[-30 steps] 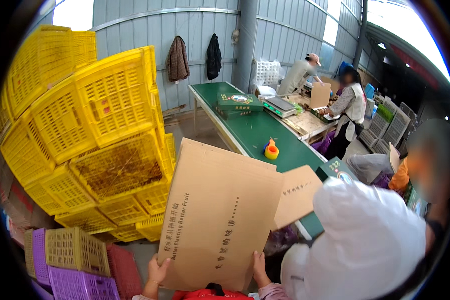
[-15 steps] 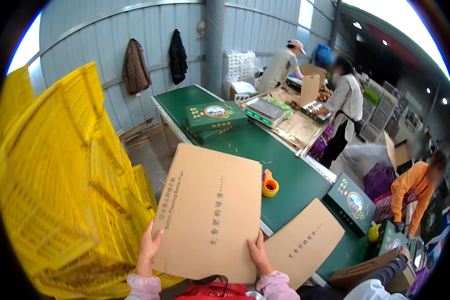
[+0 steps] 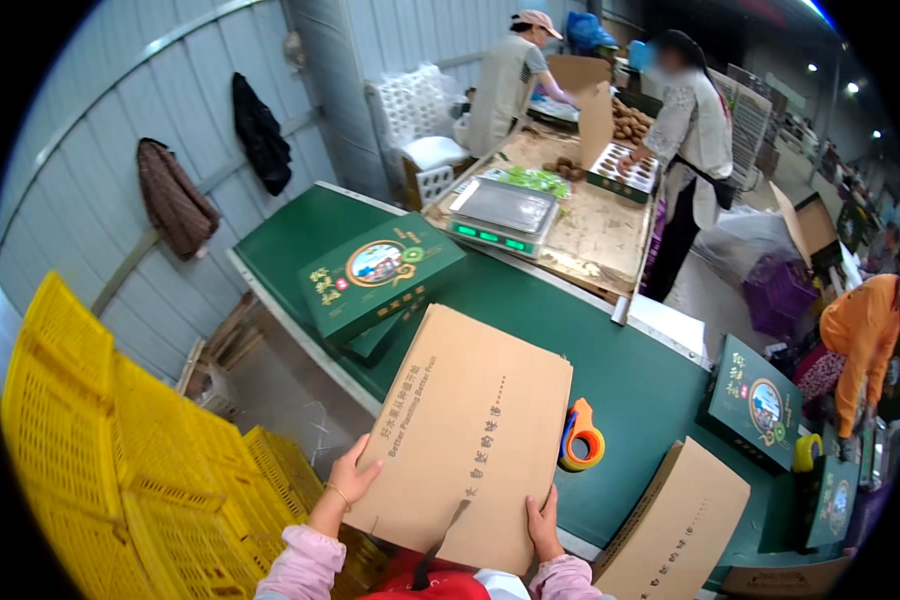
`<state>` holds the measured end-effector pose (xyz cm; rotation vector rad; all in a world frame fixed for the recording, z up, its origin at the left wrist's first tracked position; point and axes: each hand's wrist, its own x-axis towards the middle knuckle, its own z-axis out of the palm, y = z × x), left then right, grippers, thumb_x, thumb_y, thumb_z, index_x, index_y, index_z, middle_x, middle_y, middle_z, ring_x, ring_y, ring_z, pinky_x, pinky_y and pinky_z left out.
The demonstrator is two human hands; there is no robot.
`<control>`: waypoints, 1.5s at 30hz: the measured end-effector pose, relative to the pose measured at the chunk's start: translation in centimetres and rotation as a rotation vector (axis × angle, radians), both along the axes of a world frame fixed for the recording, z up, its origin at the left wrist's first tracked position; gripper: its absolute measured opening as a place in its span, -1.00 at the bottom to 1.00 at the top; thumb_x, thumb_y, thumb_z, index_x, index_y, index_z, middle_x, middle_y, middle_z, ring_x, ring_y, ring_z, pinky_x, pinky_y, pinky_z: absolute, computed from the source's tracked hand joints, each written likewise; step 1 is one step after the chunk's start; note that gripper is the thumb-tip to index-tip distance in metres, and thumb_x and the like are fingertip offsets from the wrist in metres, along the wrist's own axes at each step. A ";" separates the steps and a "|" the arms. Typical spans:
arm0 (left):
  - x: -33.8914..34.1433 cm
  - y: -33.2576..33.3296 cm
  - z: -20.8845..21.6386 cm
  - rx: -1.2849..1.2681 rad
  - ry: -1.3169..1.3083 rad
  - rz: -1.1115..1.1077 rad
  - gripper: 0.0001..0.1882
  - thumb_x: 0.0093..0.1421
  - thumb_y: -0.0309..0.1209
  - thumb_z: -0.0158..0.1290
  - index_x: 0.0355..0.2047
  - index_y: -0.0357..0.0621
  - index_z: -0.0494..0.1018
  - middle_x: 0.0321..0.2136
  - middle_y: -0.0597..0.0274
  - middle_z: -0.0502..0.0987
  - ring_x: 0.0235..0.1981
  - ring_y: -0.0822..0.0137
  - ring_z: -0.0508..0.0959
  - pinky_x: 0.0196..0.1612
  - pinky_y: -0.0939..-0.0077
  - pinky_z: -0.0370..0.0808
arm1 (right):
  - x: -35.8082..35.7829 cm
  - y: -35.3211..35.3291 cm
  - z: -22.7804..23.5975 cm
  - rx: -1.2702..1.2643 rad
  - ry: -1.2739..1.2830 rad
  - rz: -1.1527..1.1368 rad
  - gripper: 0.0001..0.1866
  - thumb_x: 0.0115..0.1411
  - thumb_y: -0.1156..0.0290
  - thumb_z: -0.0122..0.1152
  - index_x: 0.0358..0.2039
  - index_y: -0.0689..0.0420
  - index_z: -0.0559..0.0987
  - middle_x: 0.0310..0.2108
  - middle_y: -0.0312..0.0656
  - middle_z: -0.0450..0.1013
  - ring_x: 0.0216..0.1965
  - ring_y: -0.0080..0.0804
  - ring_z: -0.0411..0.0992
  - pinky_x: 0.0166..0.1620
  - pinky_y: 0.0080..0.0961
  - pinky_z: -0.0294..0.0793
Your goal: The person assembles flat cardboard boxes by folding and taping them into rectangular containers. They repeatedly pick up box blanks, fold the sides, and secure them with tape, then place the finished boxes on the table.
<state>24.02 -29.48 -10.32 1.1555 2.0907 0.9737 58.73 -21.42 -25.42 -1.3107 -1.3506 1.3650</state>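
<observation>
Left hand (image 3: 354,482) and right hand (image 3: 544,522), fingers clasping the carton (image 3: 460,425), are now bringing it within reach of the green table (image 3: 610,350).

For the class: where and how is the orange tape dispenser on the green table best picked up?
Grip the tape dispenser probably by its round end, pinching across the outer rim. Come from above and the right with the right hand, once it frees the flat cardboard: that cardboard crowds the left side, and the round end lies nearer that hand.
</observation>
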 end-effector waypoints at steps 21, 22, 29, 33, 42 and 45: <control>-7.8 28.8 -6.1 0.055 -0.589 -0.629 -0.64 0.01 -0.45 0.23 -0.17 -0.29 0.46 -0.32 0.18 0.59 -0.32 0.44 0.55 -0.24 0.54 0.49 | -8.4 13.3 1.2 -0.258 0.039 -0.928 -0.40 0.18 0.25 0.15 0.11 0.28 0.17 0.02 -0.05 0.26 0.01 -0.34 0.27 0.04 -0.46 0.29; -8.6 27.7 -5.1 0.078 -0.556 -0.661 -0.63 0.01 -0.44 0.23 -0.16 -0.30 0.45 -0.31 0.19 0.58 -0.31 0.45 0.55 -0.23 0.53 0.49 | -8.7 13.1 2.5 -0.263 0.127 -0.998 -0.39 0.18 0.26 0.15 0.11 0.29 0.15 0.02 -0.05 0.27 0.00 -0.35 0.28 0.03 -0.48 0.30; -13.0 28.8 7.7 -0.173 -0.750 -0.973 -0.67 0.11 -0.45 0.15 -0.12 -0.30 0.43 -0.32 0.30 0.56 -0.30 0.48 0.51 -0.21 0.53 0.47 | -8.4 14.4 20.6 0.319 0.186 -0.814 -0.61 0.24 0.39 0.02 0.04 0.21 0.26 -0.04 -0.21 0.30 -0.03 -0.49 0.27 0.02 -0.55 0.25; -12.0 32.5 14.6 0.599 -0.651 -0.833 -0.75 0.15 -0.47 0.09 -0.17 -0.33 0.44 -0.44 0.34 0.54 -0.43 0.53 0.47 -0.35 0.61 0.44 | -10.1 17.3 29.7 0.612 0.092 -0.822 -0.66 0.19 0.38 0.12 -0.07 0.19 0.31 -0.20 -0.27 0.36 -0.17 -0.57 0.31 -0.09 -0.64 0.28; -7.8 35.5 21.2 1.045 -0.305 -0.482 -0.44 0.13 -0.37 0.12 0.06 -0.36 0.19 -0.08 0.11 0.41 -0.09 0.41 0.39 -0.03 0.57 0.32 | -9.0 13.7 35.7 0.782 0.096 -0.647 -0.61 0.04 0.56 0.21 -0.09 0.21 0.37 -0.21 -0.25 0.39 -0.17 -0.54 0.38 -0.07 -0.58 0.37; -8.2 37.8 20.2 0.897 -0.628 -0.299 -0.48 0.16 -0.25 0.10 0.00 -0.32 0.24 -0.15 0.19 0.41 -0.13 0.40 0.37 -0.03 0.48 0.30 | -11.5 13.9 35.1 0.731 0.164 -0.440 -0.51 0.00 0.56 0.25 -0.01 0.18 0.37 -0.15 -0.15 0.38 -0.15 -0.44 0.38 -0.09 -0.53 0.40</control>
